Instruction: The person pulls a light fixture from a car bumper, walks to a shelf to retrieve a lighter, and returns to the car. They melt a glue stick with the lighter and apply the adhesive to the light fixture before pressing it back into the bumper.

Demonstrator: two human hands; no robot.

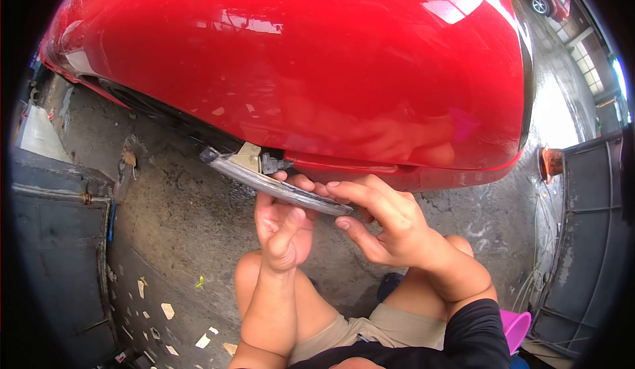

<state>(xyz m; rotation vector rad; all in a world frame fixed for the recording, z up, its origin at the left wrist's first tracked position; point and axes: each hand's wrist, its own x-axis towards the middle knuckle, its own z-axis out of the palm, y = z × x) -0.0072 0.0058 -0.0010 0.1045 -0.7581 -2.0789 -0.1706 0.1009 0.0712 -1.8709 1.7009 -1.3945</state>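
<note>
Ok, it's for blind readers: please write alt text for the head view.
A bare left hand holds a long, curved part beside a glossy red car, with the right hand at one end of it. Pale scraps lie on the dirty floor, and a pink container shows at lower right.

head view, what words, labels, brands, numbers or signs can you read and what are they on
No readable text anywhere.
Red bodywork: no lettering visible.
Curved grey part: none legible.
Distant car's wheel: too small to tell whether it bears a mark.
</note>
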